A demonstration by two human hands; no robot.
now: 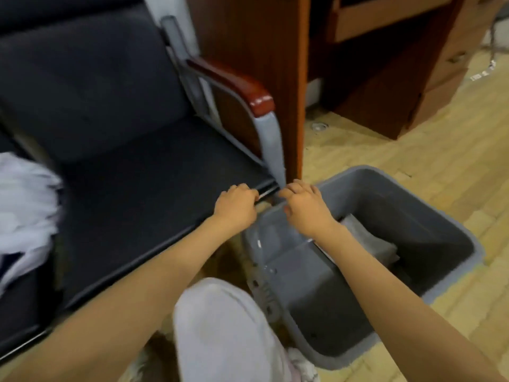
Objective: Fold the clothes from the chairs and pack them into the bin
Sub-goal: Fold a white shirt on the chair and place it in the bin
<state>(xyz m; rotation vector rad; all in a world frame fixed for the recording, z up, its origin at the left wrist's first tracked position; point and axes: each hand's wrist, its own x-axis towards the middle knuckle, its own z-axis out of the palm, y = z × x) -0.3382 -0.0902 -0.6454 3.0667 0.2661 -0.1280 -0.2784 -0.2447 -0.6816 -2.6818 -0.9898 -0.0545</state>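
Lower right, bin: grey bin [407, 205] stands on the wood floor [413, 150], touching or just beside the front corner of the chair seat [143, 172].
Inside bin: pale folded cloth [369, 238] lies toward the far side.
Left edge, clothes: white garment [24, 205] on the chair seat, blurred.
Left hand [237, 206]: centre of frame, fingers curled over the seat's front edge.
Right hand [308, 210]: fingers curled above the bin's upper-left corner; whether it holds anything, I cannot tell.
Bottom centre: knee [228, 326] in pale trousers.
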